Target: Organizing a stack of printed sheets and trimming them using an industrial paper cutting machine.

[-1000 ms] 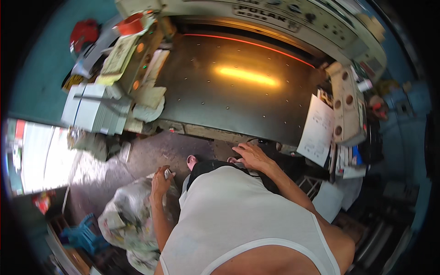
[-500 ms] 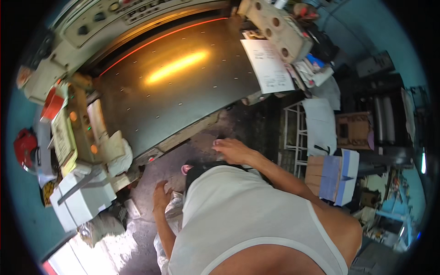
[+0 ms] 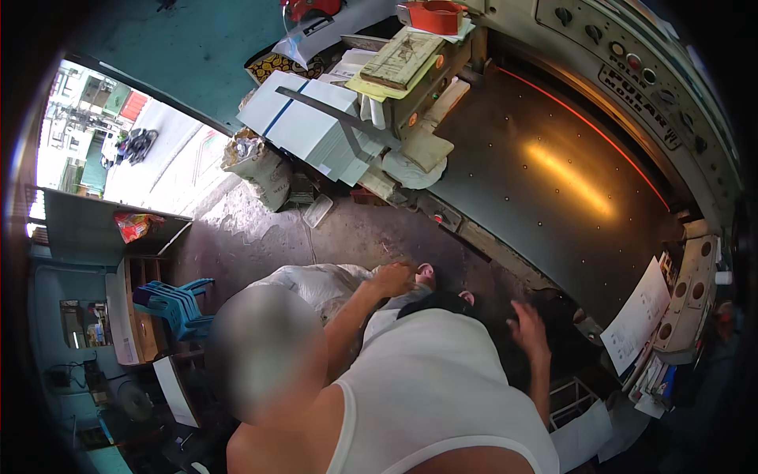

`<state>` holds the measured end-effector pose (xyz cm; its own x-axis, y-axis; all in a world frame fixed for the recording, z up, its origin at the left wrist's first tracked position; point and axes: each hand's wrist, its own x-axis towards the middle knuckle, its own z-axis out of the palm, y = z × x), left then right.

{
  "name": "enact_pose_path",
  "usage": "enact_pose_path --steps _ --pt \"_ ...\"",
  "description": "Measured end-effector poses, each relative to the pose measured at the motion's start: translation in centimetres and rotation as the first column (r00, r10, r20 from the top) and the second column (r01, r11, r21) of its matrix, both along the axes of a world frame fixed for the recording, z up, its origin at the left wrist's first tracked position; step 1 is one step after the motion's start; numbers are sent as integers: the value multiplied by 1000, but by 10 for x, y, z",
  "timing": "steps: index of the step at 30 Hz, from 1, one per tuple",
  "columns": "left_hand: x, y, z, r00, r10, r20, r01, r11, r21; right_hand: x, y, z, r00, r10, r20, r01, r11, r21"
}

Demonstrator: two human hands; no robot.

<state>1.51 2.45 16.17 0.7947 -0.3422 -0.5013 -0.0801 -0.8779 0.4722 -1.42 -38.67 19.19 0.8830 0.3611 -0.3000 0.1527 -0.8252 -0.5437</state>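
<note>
My left hand [image 3: 392,280] hangs low in front of my body, over a pale plastic-like sack [image 3: 304,278] on the floor. Its fingers are bent and partly smeared, and I see nothing held in them. On the other side my right hand [image 3: 530,328] is open, its fingers apart and nothing in it, close to the front edge of a large paper cutter's dark metal table [image 3: 497,178]. A red light line crosses the back of that table. A printed white sheet [image 3: 638,316] rests at its right end.
A stack of white paper [image 3: 292,126] with a metal square [image 3: 339,118] on it stands at the table's left end. Below it is a filled sack [image 3: 264,174]. Stacked blue chairs [image 3: 175,306] stand at left, and a doorway opens to a street with a motorcycle [image 3: 138,148].
My view and body have turned left, bringing the doorway and chairs into sight and shifting the cutter to the right. My left hand has risen across the pale sack; my right hand has spread its fingers.
</note>
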Motion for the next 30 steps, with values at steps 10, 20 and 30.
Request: enact_pose_path --steps 10,20,30 --pt "-20 86 5 962 274 15 -274 959 68 83 29 32 995 -44 88 48 998 -44" --pt "58 188 -6 972 236 1 -235 970 -61 76 153 5 989 19 145 -21 1000 11" --pt "80 320 -53 949 314 12 -312 946 -88 105 278 29 996 -88 -25 87 996 -36"
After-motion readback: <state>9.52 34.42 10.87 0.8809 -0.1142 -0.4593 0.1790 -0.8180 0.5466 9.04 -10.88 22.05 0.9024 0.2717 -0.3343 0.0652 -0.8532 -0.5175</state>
